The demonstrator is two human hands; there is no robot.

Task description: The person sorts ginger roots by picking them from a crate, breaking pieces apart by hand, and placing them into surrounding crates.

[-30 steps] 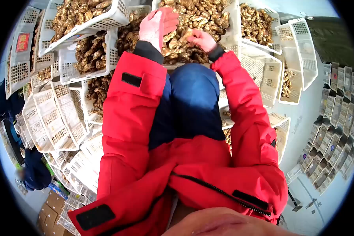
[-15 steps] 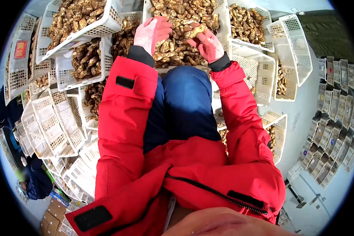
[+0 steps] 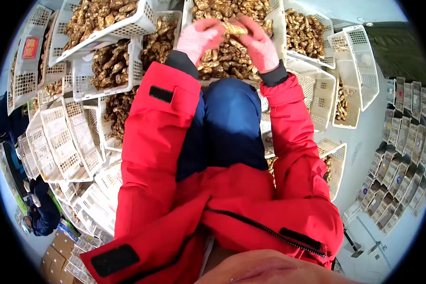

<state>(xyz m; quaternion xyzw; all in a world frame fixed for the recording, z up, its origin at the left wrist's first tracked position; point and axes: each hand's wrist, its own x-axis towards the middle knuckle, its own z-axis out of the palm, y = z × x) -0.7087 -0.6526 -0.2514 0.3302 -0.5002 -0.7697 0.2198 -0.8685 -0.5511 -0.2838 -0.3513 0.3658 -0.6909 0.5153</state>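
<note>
Beyond your knees (image 3: 232,102) — one white crate (image 3: 278,35), heaped with brown mushrooms (image 3: 228,60). Above the heap: your right hand (image 3: 261,47), fingers closed on a pale mushroom (image 3: 235,29); your left hand (image 3: 199,39), fingers curled, grip unclear. Smallest item — that pale mushroom, between your hands.

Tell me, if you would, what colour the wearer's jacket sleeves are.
The sleeves are bright red with black cuffs, best seen in the head view.

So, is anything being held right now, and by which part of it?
Yes, a golden-brown, mushroom-like piece: the right hand grips its right end. The left hand is at its left end, but whether it grips too can't be told.
</note>
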